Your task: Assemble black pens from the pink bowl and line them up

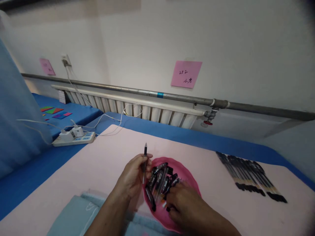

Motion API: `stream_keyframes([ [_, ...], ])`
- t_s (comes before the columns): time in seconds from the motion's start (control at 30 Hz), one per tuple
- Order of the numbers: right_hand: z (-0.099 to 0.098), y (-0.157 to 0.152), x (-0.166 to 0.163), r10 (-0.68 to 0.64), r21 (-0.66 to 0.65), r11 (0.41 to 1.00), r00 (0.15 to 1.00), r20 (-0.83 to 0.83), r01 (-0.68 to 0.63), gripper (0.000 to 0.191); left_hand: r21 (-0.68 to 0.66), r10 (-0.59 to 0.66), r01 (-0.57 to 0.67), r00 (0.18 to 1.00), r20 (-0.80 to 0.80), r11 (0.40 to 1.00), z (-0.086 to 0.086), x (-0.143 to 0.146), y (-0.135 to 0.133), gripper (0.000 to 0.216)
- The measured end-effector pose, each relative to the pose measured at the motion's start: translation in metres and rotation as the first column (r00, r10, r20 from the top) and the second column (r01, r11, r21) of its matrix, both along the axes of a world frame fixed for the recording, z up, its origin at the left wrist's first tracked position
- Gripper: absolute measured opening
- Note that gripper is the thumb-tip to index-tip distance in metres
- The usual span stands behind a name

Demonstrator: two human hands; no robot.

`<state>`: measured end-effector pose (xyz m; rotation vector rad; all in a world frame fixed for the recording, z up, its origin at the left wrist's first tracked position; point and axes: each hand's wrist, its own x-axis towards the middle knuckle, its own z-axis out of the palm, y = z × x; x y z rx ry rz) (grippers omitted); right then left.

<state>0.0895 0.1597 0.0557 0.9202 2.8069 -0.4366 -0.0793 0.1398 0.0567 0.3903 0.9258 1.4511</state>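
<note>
My left hand is closed around a clear-barrelled pen, held nearly upright with its uncapped tip up, by the left rim of a pink plastic bowl. Loose pen parts, black caps and clear barrels among them, lie heaped inside that bowl. Reaching into its right side, my right hand has its fingers curled down. A small black piece, which looks like a pen cap, shows at those fingertips. Part of the heap is hidden by this hand.
Several black-capped pens lie in a slanted row at right on the pink sheet. Folded light-blue cloth lies in front. At left is a power strip with white cables. A radiator and pipe run along the wall.
</note>
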Motion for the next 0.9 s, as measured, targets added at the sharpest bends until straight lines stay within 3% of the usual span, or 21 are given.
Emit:
stream_keyframes([
  [0.2,-0.006,-0.007,-0.008,-0.006,0.018,1.0,0.995,0.1,0.004,0.026,0.029,0.133,-0.131,0.99,-0.057,0.991,0.004,0.0,0.002,0.025],
  [0.3,-0.002,-0.006,-0.004,-0.088,-0.101,0.992,0.991,-0.098,0.078,0.016,0.053,0.137,-0.134,0.989,-0.058,0.99,0.005,-0.001,0.001,0.03],
  [0.37,0.003,-0.003,0.0,-0.216,-0.263,0.956,0.917,-0.336,0.129,0.013,0.055,0.126,-0.125,0.992,-0.012,0.991,0.006,-0.002,0.0,0.032],
  [0.43,0.008,0.0,0.003,-0.356,-0.443,0.889,0.782,-0.512,0.115,0.013,0.049,0.108,-0.11,0.994,0.036,0.993,0.007,0.0,-0.001,0.034],
  [0.53,0.01,0.002,0.004,-0.489,-0.571,0.816,0.629,-0.604,0.085,0.009,0.037,0.083,-0.085,0.994,0.065,0.996,0.009,0.005,-0.003,0.035],
  [0.73,0.007,0.001,-0.001,-0.536,-0.555,0.821,0.52,-0.665,0.137,0.008,0.076,0.066,-0.069,0.997,0.041,0.995,0.011,0.014,-0.005,0.034],
  [0.9,0.01,0.0,0.0,-0.534,-0.522,0.835,0.481,-0.695,0.173,0.009,0.079,0.097,-0.099,0.995,0.024,0.992,0.012,0.014,-0.003,0.035],
])
